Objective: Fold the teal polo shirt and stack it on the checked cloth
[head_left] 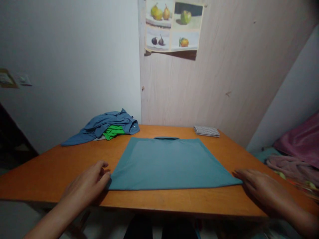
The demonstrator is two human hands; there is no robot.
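A teal shirt [166, 164] lies folded into a broad, flat panel on the table, its collar showing at the far edge. By the near left corner rests my left hand [89, 179], thumb and forefinger apart and the other fingers loosely curled. It is right beside the fabric, and I see nothing gripped in it. At the near right corner, my right hand [258, 187] has the tip of the shirt between its fingers and thumb, with the thumb mostly hidden. That corner stretches out to a point toward the hand.
On the orange wooden table [142, 199], a heap of blue clothing [107, 122] with a bright green cloth [113, 132] lies back left. A folded checked cloth [206, 131] sits back right. The wall carries a fruit poster [171, 30]. Pink fabric [299, 139] lies beyond the right edge.
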